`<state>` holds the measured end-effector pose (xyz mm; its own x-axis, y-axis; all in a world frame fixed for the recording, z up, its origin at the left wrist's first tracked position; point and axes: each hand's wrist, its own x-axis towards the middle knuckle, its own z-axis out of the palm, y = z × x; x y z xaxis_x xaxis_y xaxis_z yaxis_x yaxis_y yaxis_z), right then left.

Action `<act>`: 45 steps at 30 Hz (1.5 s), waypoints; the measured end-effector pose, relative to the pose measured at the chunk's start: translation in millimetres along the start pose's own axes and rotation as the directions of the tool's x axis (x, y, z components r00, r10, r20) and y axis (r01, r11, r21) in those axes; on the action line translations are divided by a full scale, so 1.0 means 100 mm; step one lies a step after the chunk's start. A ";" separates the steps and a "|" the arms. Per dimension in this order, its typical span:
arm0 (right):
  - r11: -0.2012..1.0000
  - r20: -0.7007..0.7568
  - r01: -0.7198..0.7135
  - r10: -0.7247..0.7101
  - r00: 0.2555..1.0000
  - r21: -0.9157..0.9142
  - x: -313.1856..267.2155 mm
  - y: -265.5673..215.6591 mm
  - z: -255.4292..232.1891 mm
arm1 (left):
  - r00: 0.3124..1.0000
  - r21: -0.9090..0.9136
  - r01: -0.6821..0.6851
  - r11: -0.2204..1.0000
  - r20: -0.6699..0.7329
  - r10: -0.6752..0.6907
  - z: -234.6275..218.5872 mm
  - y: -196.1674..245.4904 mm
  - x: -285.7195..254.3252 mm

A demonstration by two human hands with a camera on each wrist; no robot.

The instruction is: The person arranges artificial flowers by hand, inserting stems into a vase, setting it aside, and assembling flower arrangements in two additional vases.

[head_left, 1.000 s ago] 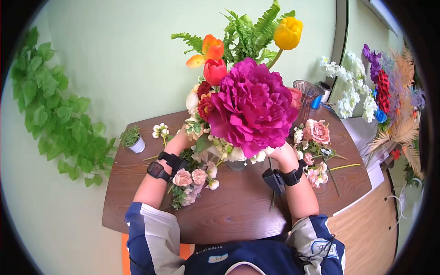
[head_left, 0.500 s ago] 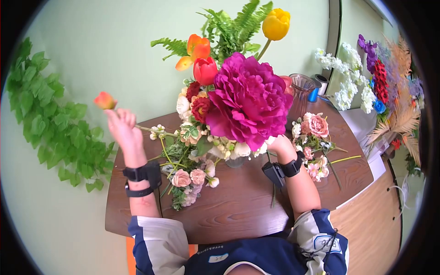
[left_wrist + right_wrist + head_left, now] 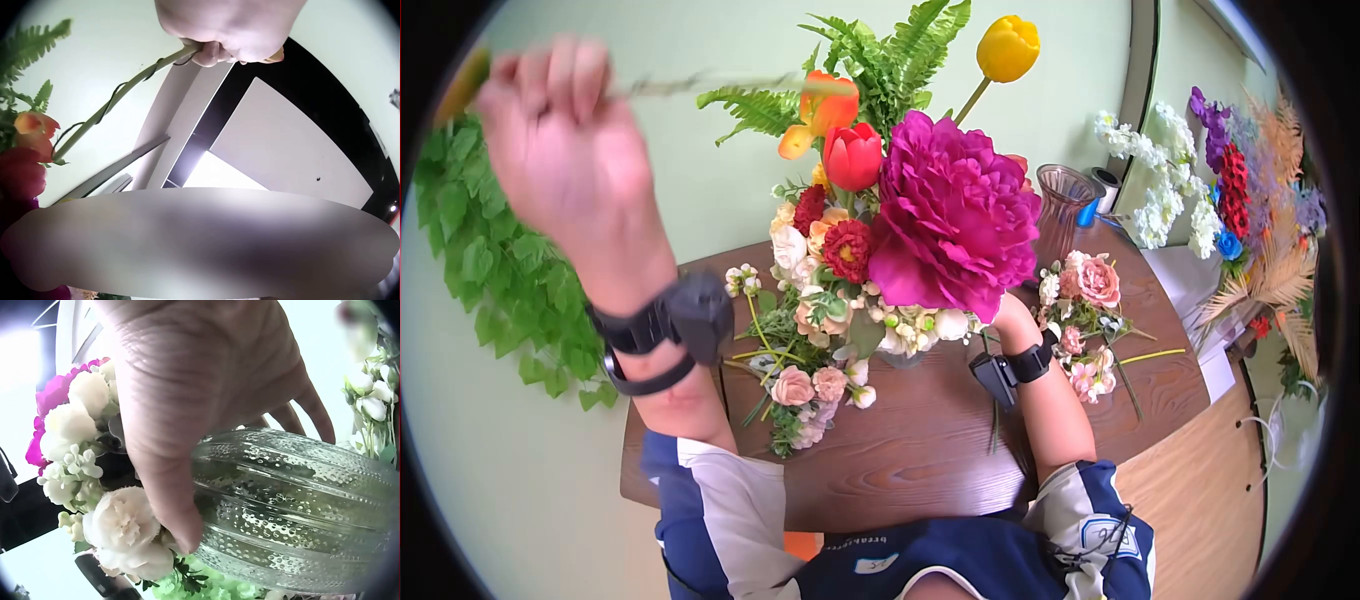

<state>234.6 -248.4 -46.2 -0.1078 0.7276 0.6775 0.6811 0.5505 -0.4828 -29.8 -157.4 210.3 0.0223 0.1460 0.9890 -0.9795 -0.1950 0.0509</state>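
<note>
One flower stem [image 3: 122,95], upper left, is gripped by left hand [image 3: 565,140]. Glass vase [image 3: 294,512], centre, beneath blooms [image 3: 955,215], is gripped by right hand [image 3: 212,381]. Apparent step: stem handled aloft; careful clearance seemingly required.

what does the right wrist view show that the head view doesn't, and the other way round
Only the right wrist view shows the thumb and fingers of the right hand around the ribbed body of the glass vase.

Only the head view shows the raised left hand, the yellow tulip and the trailing green leaves.

Both share part of the right hand, the magenta flower and pale blossoms.
</note>
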 end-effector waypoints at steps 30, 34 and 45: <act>0.964 0.029 0.174 -0.183 0.983 0.201 0.17 0.04 0.00 | 0.540 0.984 0.048 0.169 0.117 -0.833 0.18 -0.53 0.16; 0.955 0.018 0.185 -0.194 0.981 0.231 0.20 0.07 0.02 | 0.584 0.986 0.118 0.118 0.027 -0.811 0.05 -0.56 0.13; 0.921 -0.013 0.218 -0.226 0.974 0.324 0.17 0.14 0.10 | 0.443 0.764 0.570 0.301 0.022 -0.896 -0.27 -0.60 0.21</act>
<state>234.8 -224.5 -47.2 -0.2498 0.5787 0.7763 0.3691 0.7981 -0.4762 23.9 -116.9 224.5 0.8921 0.2183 0.3956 -0.1285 -0.7167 0.6854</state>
